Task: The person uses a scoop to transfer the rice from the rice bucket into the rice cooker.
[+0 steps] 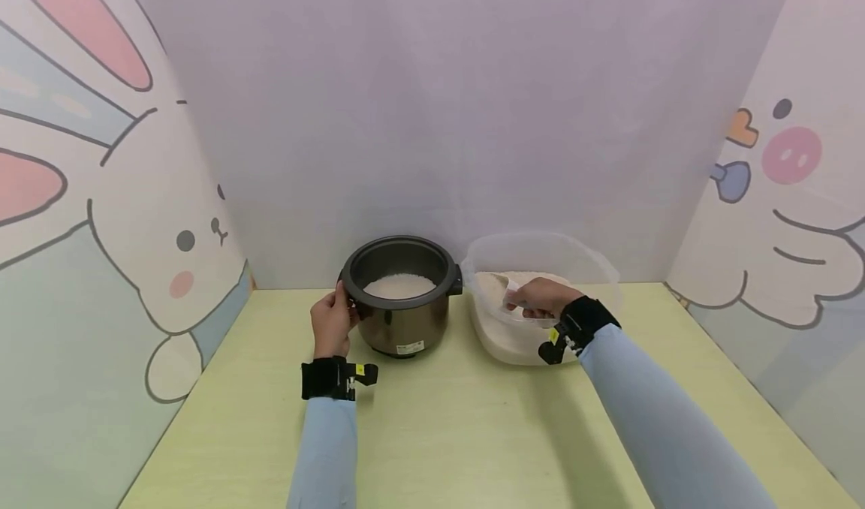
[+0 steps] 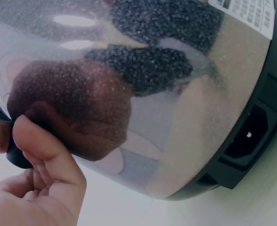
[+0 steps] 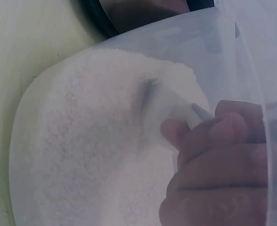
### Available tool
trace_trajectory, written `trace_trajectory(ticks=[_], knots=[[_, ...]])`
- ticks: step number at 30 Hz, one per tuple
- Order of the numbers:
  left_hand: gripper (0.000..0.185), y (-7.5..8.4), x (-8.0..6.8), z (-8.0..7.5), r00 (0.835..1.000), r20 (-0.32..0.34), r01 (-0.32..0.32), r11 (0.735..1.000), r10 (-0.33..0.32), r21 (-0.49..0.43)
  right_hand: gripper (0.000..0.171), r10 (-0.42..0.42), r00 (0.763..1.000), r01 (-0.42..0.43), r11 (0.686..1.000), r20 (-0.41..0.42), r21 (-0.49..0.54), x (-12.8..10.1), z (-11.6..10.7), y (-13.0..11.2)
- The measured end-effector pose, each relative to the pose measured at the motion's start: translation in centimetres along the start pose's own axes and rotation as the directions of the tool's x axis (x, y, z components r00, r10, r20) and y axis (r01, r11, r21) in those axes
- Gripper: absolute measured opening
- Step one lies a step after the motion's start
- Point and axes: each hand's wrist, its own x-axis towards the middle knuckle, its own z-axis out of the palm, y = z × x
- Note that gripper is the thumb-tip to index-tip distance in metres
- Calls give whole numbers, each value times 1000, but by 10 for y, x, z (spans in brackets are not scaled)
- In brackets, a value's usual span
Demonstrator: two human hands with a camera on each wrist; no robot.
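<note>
1. The pale yellow-green table point(image 1: 432, 434) lies in front of the person.
2. On its far part, to the right, stands the translucent plastic tub point(image 1: 503, 346), with white rice point(image 1: 487, 287) inside.
3. Just left of it stands the dark rice cooker point(image 1: 402, 330), open at the top, also containing rice.
4. The left hand point(image 1: 331, 321) pinches the cooker's black left handle point(image 2: 18, 157).
5. The right hand point(image 1: 546, 297) reaches into the tub and grasps the white scoop point(image 1: 511, 292), which is at the rice; its filling I cannot tell.

Beyond the hands point(image 1: 331, 325) rises a lilac-grey backdrop point(image 1: 432, 118); leftward, a rabbit-printed wall point(image 1: 135, 194); rightward, another cartoon-printed wall point(image 1: 791, 239); beneath, a yellow-green surface point(image 1: 446, 441).
</note>
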Motion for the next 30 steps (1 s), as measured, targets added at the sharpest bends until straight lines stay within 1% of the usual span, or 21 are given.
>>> trace_trajectory(ticks=[3,6,8,10,13,16,20,24,30], knots=[[45,0,1,-2,1000,0,4,1000,-4,10,41,-2,1000,1,996,16,87,4,-2,5],[44,0,1,-3,1000,-6,10,1000,-9,16,42,-17,998,6,981,53,192,6,-6,9],[44,0,0,-4,1000,-6,9,1000,-9,15,42,-25,996,1,962,81,273,7,-8,11],[44,0,0,-5,1000,-4,8,1000,-7,12,43,-44,993,6,944,108,330,7,-10,12],[44,0,0,-6,1000,-1,5,1000,-5,6,43,-63,989,-1,901,134,433,7,-12,12],[43,-1,0,-7,1000,-7,7,1000,-7,1,43,-93,983,0,864,159,503,6,-14,13],[44,0,3,-6,1000,-11,7,1000,-8,-9,40,-93,987,1,824,133,567,4,-16,12],[43,1,5,-3,1000,-16,9,1000,-9,-18,40,-87,992,13,797,92,604,1,-17,10],[42,0,5,1,999,-15,37,999,-37,-10,40,-64,996,9,755,60,656,-6,-18,7]])
